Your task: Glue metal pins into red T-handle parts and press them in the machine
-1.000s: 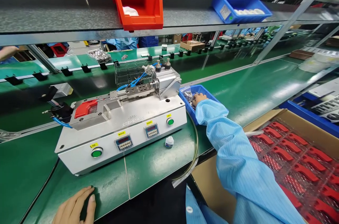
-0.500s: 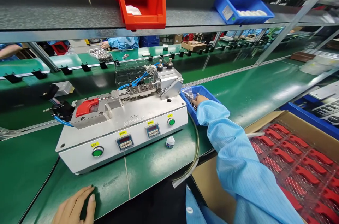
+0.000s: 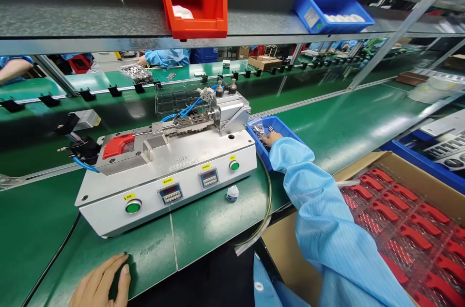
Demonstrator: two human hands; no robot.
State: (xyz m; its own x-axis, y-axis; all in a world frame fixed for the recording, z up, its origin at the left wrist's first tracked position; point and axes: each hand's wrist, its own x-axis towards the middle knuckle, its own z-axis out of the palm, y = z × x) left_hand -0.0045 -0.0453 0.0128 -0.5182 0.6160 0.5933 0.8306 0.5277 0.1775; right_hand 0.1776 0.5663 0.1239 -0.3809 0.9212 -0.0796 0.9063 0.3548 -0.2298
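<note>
Head view: the right hand point(image 3: 272, 139) is dipping its fingertips among small metal parts point(image 3: 265, 146) in the blue bin point(image 3: 284, 128), just beside the right end of the machine point(image 3: 207, 153); whether they are grasping one, I cannot tell. The left hand point(image 3: 101, 282) is resting near the front edge of the green counter point(image 3: 207, 229), toward its left — fingers loosely curled, no object showing. A red handle point(image 3: 119, 145) is sitting in the fixture near the machine's back left corner. The step in hand is seemingly picking out a metal part — the reach is calling for a firm pinch and a lift clear of the bin's rim.
</note>
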